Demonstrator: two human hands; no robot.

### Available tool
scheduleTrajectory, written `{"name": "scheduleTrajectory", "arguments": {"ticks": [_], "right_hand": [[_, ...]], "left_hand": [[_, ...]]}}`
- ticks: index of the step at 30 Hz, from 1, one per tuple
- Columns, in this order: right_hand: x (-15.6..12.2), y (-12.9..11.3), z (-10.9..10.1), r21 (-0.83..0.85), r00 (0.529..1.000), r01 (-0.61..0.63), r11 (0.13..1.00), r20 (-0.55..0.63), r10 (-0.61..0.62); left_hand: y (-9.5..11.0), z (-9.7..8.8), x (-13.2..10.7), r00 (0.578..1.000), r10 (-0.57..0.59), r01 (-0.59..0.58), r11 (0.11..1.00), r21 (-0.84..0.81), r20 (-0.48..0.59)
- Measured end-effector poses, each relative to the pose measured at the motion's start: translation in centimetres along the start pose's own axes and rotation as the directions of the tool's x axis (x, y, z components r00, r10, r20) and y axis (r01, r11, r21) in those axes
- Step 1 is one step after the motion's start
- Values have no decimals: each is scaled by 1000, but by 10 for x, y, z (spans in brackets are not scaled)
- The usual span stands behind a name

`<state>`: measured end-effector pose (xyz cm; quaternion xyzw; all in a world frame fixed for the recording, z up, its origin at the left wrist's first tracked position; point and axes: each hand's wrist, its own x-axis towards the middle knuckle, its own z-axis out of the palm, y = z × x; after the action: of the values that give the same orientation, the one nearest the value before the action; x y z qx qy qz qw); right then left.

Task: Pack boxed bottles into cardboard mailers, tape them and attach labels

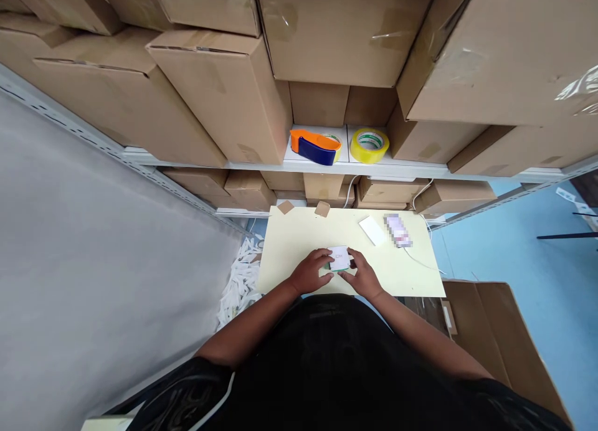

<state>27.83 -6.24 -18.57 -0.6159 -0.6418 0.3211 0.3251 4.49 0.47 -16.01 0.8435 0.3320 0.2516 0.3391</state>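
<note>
A small white box (339, 257) with a green edge sits near the front of a pale yellow table (299, 238). My left hand (312, 272) curls round its left side, fingers closed against it. My right hand (363, 275) grips its right side in the same way. Both hands rest on the tabletop close to my body.
A white card (372, 230) and a blurred small item (398, 230) with a white cable lie at the table's back right. Two brown pieces (285, 207) lie at the back edge. The shelf holds an orange tape dispenser (316, 146), a yellow tape roll (369, 145) and cardboard boxes (224, 88). An open carton (495, 337) stands right; white scraps (240, 281) lie left.
</note>
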Motion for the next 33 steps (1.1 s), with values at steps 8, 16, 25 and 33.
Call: {"name": "scheduleTrajectory", "arguments": {"ticks": [8,16,25,33], "right_hand": [[4,-4,-9,-159,982,174,972,-51,-184],[9,-11,-9,-208,995,101,973,12,-100],[10,0,-9,-58,996,-46,997,75,50],[13,41,0,114,896,-321,940,359,262]], "left_hand": [[-6,5,3,999,35,-33,987,156,-10],[-5,4,1,989,-86,71,990,120,122],[2,10,-1,986,-149,149,989,12,68],[-7,43,-7,759,-625,646,687,-333,181]]}}
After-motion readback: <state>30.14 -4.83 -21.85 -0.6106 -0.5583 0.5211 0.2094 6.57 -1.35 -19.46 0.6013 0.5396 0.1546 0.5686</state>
